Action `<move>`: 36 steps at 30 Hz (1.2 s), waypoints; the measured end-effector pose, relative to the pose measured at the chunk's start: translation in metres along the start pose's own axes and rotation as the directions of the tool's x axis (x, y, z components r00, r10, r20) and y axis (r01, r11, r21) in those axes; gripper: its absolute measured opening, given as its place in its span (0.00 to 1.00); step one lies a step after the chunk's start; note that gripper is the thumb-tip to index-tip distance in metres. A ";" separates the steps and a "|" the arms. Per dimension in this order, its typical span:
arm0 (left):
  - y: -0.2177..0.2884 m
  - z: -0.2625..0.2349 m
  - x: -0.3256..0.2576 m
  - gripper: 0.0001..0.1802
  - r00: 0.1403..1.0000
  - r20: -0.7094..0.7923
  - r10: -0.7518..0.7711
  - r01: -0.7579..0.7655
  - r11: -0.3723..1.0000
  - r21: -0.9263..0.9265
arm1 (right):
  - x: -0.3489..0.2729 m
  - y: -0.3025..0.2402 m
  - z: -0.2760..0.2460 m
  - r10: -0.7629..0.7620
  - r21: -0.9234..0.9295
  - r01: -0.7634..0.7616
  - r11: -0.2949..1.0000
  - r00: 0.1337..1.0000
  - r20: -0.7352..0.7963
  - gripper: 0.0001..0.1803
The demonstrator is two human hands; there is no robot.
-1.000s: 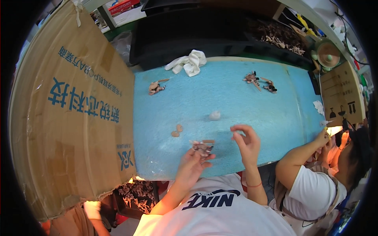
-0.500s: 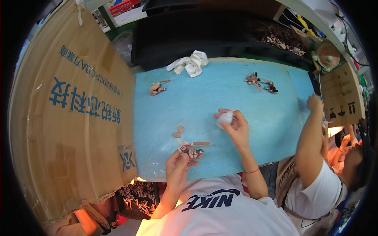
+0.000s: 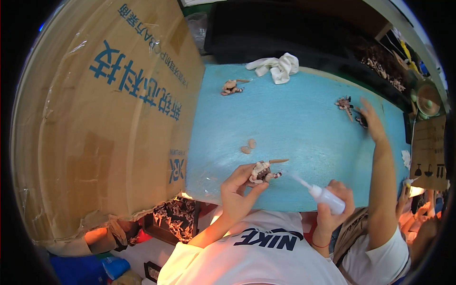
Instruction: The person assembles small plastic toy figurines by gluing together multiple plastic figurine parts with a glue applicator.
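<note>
Right hand [image 3: 332, 202] now wraps the white squeeze bottle [image 3: 324, 196], picked off the counter [image 3: 304, 118]; nozzle aims at the small figurine [image 3: 262, 172] pinched in left hand [image 3: 237, 187] grip, just beside it. Looks like gluing starts.
</note>
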State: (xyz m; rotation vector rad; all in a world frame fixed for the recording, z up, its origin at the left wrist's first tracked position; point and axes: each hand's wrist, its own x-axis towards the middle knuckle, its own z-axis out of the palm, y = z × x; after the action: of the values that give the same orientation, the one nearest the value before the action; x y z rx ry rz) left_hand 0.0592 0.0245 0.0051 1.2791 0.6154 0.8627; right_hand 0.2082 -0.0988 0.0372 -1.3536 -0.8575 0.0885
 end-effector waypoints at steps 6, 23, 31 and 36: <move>0.015 -0.001 -0.001 0.23 0.968 -0.024 0.251 -0.223 0.896 0.384 | 0.001 -0.021 0.008 -0.244 -0.020 0.247 0.969 0.964 0.103 0.19; 0.023 -0.003 -0.003 0.25 0.906 0.014 0.423 -0.374 0.786 0.492 | 0.005 -0.035 0.007 -0.293 -0.158 0.363 0.918 0.892 0.345 0.20; 0.024 -0.002 -0.004 0.25 0.910 0.022 0.414 -0.371 0.791 0.487 | 0.007 -0.035 0.005 -0.303 -0.134 0.376 0.917 0.874 0.380 0.20; 0.021 -0.001 -0.004 0.25 0.907 0.019 0.420 -0.374 0.786 0.492 | 0.007 -0.035 0.002 -0.303 -0.129 0.376 0.918 0.873 0.383 0.21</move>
State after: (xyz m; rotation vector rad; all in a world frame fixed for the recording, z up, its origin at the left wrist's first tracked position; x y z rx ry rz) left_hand 0.0517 0.0231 0.0255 1.8851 0.6716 1.1666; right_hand 0.1969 -0.1027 0.0710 -1.3715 -1.4372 -0.0321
